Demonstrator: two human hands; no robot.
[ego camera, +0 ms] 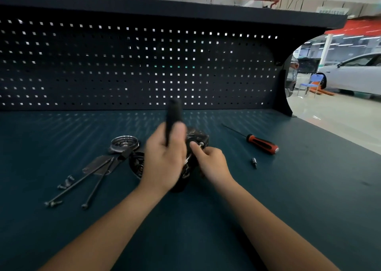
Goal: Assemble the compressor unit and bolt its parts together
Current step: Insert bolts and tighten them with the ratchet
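A dark metal compressor body [196,138] lies on the blue-green bench, mostly hidden behind my hands. My left hand [165,157] grips a black tool handle [173,118] that stands up, blurred, in front of the body. My right hand [210,159] pinches a small silvery part [201,144] at the body's right end with thumb and forefinger. A round silvery cover [124,143] and a dark ring-shaped part [137,163] lie just left of my left hand. Several long bolts [82,180] and a flat metal plate [101,164] lie further left.
A screwdriver with a red and black handle [261,143] lies to the right, and a small socket bit [254,161] stands nearer me. Small screws [66,182] lie at the left. A dark pegboard [134,64] closes the back. The bench ends at the right [329,138].
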